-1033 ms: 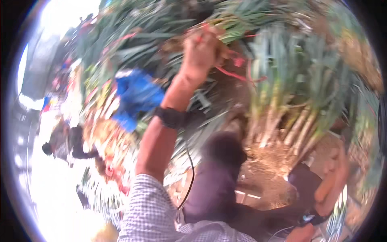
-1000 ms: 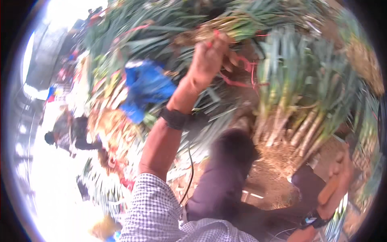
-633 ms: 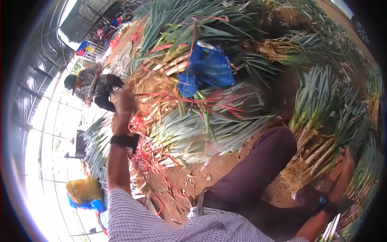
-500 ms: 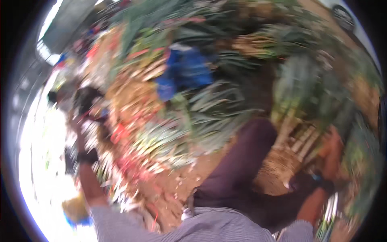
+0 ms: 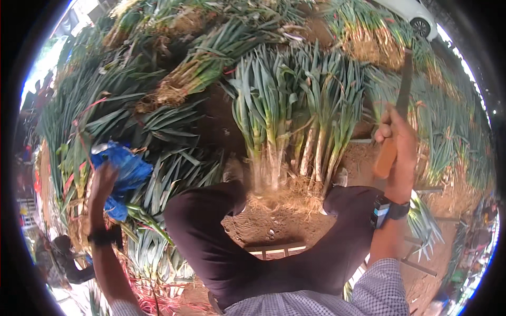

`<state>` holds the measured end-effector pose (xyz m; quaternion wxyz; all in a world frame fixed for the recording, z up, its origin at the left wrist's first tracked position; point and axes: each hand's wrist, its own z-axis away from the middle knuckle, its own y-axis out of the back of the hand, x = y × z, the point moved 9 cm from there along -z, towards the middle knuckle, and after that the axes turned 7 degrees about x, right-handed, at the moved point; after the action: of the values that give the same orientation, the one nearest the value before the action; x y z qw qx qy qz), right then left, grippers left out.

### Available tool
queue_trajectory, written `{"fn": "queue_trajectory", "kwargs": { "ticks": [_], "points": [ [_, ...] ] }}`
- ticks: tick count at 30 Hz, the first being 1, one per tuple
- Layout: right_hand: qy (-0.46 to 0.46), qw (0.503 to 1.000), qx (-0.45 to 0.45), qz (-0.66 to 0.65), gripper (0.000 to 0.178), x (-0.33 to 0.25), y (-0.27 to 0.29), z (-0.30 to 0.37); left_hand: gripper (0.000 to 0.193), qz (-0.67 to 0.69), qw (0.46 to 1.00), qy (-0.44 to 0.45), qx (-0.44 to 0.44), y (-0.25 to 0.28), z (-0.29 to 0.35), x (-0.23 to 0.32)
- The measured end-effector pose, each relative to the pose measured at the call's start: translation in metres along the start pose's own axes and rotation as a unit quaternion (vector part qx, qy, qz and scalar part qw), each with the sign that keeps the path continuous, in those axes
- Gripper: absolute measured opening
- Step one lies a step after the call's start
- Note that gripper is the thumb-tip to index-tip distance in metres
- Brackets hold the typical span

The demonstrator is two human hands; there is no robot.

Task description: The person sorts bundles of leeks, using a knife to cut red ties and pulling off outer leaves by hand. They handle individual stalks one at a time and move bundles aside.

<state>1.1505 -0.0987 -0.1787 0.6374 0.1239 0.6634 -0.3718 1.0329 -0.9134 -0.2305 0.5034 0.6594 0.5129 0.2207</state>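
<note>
My right hand [image 5: 398,138] is closed round the light wooden handle of a knife [image 5: 405,87], its long dark blade pointing up and away. Between my knees several leeks [image 5: 271,126] stand upright in a bunch, leaves up and tangled roots [image 5: 287,200] on the soil; the knife is to their right, apart from them. My left hand [image 5: 105,176], at the left, looks curled in front of a crumpled blue plastic bag [image 5: 129,166]. A thin red string [image 5: 83,139] runs down to that hand; what its fingers hold, if anything, is hidden.
Heaped leeks lie at the left [image 5: 68,121], back and right [image 5: 448,137]. One bundle [image 5: 195,73] rests behind the upright ones. Red strings [image 5: 153,300] are piled at lower left. A metal frame [image 5: 274,247] shows between my legs. A white car [image 5: 416,18] stands far right.
My view has swung right, bringing the upright leeks to the middle. My right hand has risen from beside the leeks and now shows the knife. The blue bag now appears farther left.
</note>
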Motion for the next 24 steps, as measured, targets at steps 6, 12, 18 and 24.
{"fn": "queue_trajectory", "kwargs": {
  "ticks": [6, 12, 18, 24],
  "points": [
    [0.025, 0.985, 0.124, 0.113, 0.035, -0.007, 0.050, 0.001, 0.048, 0.489, 0.768, 0.389, -0.139, -0.176, -0.257, 0.328],
    [0.094, 0.942, 0.279, 0.163, 0.037, -0.016, 0.058, -0.011, 0.065, 0.506, 0.644, 0.546, -0.177, -0.378, -0.175, 0.420],
    [-0.026, 0.995, 0.096, 0.001, 0.037, -0.024, 0.102, -0.041, 0.076, 0.664, 0.352, 0.629, -0.198, -0.428, -0.166, 0.519],
    [-0.293, 0.935, -0.021, -0.198, 0.036, -0.007, 0.094, -0.050, 0.079, 0.626, 0.388, 0.645, -0.202, -0.454, -0.171, 0.536]
  ]
}}
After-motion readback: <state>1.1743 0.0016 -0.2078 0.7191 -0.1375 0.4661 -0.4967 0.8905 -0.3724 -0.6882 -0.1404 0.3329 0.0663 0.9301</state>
